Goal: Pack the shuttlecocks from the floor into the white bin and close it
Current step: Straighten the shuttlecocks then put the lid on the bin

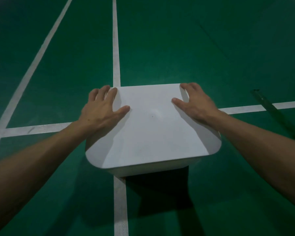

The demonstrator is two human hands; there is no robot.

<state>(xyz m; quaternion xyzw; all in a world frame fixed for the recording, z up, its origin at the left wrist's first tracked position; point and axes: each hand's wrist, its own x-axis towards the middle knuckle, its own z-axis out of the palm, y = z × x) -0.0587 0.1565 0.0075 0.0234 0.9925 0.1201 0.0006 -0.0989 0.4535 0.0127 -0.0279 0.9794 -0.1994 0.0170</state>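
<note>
As I watched through the head camera, the two bare forearms came in from the lower corners of the frame, and a dark shadow lay on the green floor at bottom centre. Just above it stood the white bin in the middle of the frame, only a narrow strip of its near wall showing under the lid, which covered the whole top.

Further up, the left hand held the lid's far left corner and the right hand its far right corner. Each was clamped on the lid, thumb laid flat on top and fingers bent over the edge.

I judged this to be the closing step, the packing done. The next move called for an even downward press at both corners, then a check that the near edge had seated too.

Much was hidden from me. The lid shut off the inside, so I could not see any shuttlecocks, and none showed on the floor. The fingertips dropped out of sight past the rim. Whether the lid was fully seated I could not tell.

Beyond the hands, white court lines ran to the top of the frame, and a dark strip at the right edge was too dim to name.
</note>
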